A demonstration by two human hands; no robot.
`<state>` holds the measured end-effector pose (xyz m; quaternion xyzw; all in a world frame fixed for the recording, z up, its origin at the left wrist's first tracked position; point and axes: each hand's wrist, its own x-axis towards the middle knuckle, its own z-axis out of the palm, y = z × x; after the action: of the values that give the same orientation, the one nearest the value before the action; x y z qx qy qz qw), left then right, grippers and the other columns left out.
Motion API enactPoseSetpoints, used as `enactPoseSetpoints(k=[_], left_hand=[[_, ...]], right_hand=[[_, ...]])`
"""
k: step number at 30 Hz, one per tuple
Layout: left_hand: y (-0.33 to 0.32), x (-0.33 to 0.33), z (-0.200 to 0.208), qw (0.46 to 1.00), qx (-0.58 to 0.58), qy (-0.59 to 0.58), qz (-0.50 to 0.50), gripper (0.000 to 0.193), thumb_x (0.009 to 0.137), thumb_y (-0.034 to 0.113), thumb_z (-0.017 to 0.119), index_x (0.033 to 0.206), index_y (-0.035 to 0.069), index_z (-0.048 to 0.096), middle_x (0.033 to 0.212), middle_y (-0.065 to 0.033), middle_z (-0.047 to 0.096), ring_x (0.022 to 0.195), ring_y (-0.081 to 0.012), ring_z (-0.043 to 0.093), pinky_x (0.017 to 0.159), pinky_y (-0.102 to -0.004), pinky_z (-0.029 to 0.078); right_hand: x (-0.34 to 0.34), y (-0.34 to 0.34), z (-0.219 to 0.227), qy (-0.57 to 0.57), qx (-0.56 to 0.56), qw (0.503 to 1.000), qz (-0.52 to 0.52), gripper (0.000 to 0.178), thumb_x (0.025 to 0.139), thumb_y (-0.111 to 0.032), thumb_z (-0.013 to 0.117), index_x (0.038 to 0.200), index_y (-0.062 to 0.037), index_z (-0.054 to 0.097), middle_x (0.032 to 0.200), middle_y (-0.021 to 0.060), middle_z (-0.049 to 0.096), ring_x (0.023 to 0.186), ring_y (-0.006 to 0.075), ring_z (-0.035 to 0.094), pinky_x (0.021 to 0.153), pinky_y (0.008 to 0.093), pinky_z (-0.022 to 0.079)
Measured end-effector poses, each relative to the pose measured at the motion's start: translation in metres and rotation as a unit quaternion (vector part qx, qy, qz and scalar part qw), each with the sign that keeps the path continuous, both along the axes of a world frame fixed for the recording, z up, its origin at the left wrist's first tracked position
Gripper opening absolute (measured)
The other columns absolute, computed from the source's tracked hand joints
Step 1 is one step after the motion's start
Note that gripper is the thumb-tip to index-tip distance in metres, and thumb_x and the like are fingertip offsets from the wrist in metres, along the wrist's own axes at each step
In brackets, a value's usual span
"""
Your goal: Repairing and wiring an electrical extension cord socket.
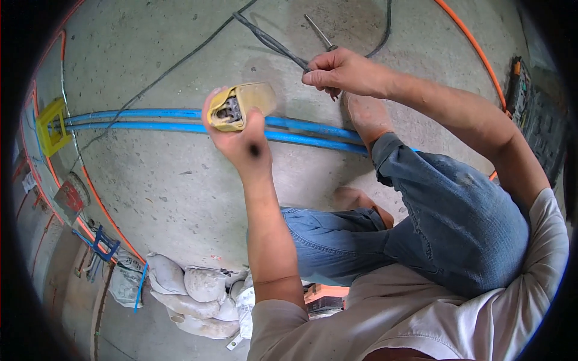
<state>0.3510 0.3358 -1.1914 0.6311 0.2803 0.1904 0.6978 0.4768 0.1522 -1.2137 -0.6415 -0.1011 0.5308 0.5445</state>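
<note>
My left hand (244,141) is wrapped round a yellow electrical socket housing (224,114) with metal contacts showing inside. A pale translucent cover (257,98) sits at its right side. To the upper right, my right hand (343,71) grips a black cable (274,43) near its end, where short dark wire ends stick out below the fingers. From the same hand a screwdriver (318,30) points up and left, its metal shaft visible and its handle mostly hidden in the fingers. The socket and the cable end are apart. A dark round spot covers part of my left wrist.
Two blue pipes (150,119) run across the concrete floor under my left hand, toward a yellow frame (53,127). Orange conduits (475,45) lie at both sides. White sacks (201,286) are piled lower left, near a blue-handled tool (105,243). My shoe (368,114) stands by the pipes.
</note>
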Motion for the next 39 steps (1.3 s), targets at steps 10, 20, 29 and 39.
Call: enactPoseSetpoints(k=[10,20,29,39], left_hand=[[-0.008,0.007,0.007,0.998,0.043,-0.043,0.029,0.063,0.074,-0.007,0.058,0.126,0.003,0.024,0.136,-0.0231,0.038,0.119,-0.0311,0.049,0.101,-0.041,0.045],[-0.024,0.005,0.016,0.994,-0.084,-0.038,0.049,0.068,0.074,-0.01,0.057,0.131,0.006,0.025,0.13,-0.0195,0.043,0.12,-0.0288,0.046,0.105,-0.0432,0.039],[-0.012,0.001,0.012,0.965,-0.247,-0.084,0.04,0.066,0.069,-0.009,0.052,0.13,0.009,0.036,0.131,-0.0153,0.046,0.125,-0.0301,0.044,0.111,-0.0494,0.03],[-0.012,0.006,0.024,0.936,-0.326,-0.124,0.051,0.072,0.066,0.002,0.049,0.137,-0.006,0.035,0.138,-0.0161,0.044,0.133,-0.0339,0.037,0.116,-0.0493,0.024]], right_hand=[[-0.002,-0.001,-0.003,0.011,-0.028,1.0,0.006,0.027,0.091,-0.03,0.063,0.08,-0.0053,0.062,0.068,-0.0005,0.055,0.058,0.0079,0.053,0.052,0.0246,0.046],[-0.01,0.017,-0.003,0.087,-0.086,0.992,-0.032,0.061,0.09,-0.032,0.064,0.138,-0.0013,0.042,0.082,0.0044,0.056,0.069,0.011,0.054,0.061,0.0248,0.047],[-0.007,0.006,-0.011,0.212,0.011,0.971,-0.112,0.026,0.094,-0.031,0.059,0.1,-0.0054,0.062,0.084,-0.0009,0.057,0.075,0.0083,0.053,0.071,0.0237,0.048],[-0.004,0.0,0.018,0.162,0.053,0.973,-0.156,0.027,0.096,-0.03,0.056,0.104,-0.0052,0.063,0.086,-0.0025,0.06,0.076,0.0074,0.057,0.074,0.0239,0.048]])
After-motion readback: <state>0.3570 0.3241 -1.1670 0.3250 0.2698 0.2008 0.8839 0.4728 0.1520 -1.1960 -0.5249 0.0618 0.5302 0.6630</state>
